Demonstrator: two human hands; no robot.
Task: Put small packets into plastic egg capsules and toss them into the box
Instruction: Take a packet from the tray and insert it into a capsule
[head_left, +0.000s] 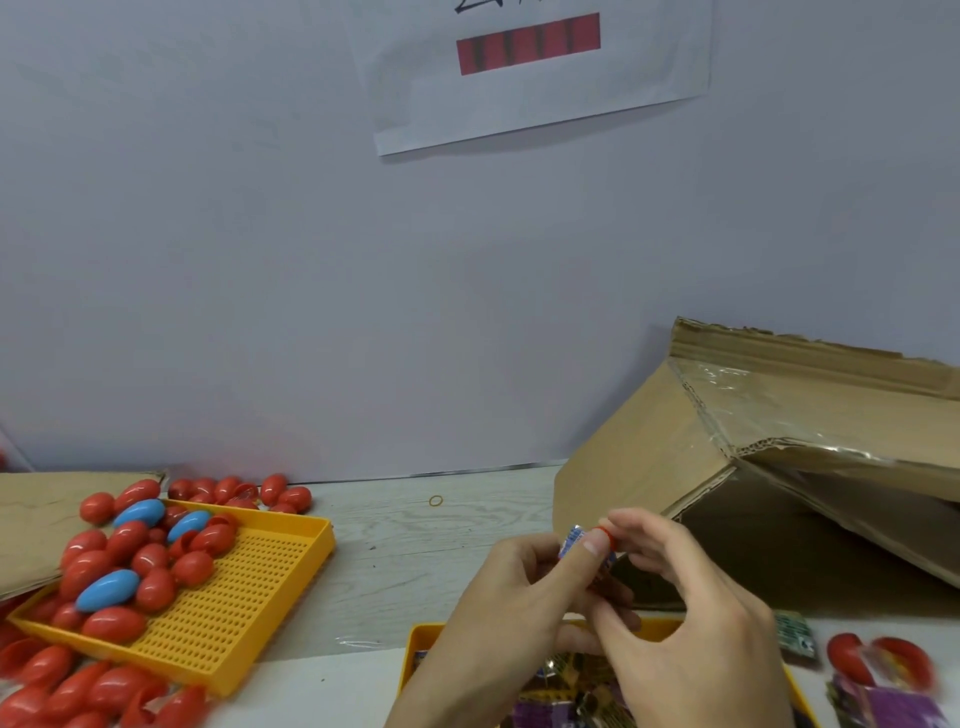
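My single head-worn wide-angle view looks forward and only slightly down, so the pale grey wall (260, 260) with its taped white paper sheet (540, 104) fills the upper two thirds. The two hands, left (498, 613) and right (691, 634), sit close beneath the lens at the lower edge, forearms cropped. Left of the hands lies the perforated yellow plastic tray (234, 597); beyond and right of them the tipped brown cardboard box (675, 441) opens toward me. No second view exists, so nothing overlaps.

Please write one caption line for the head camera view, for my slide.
Both hands, left hand and right hand, work a small packet into a red capsule near the cardboard box.
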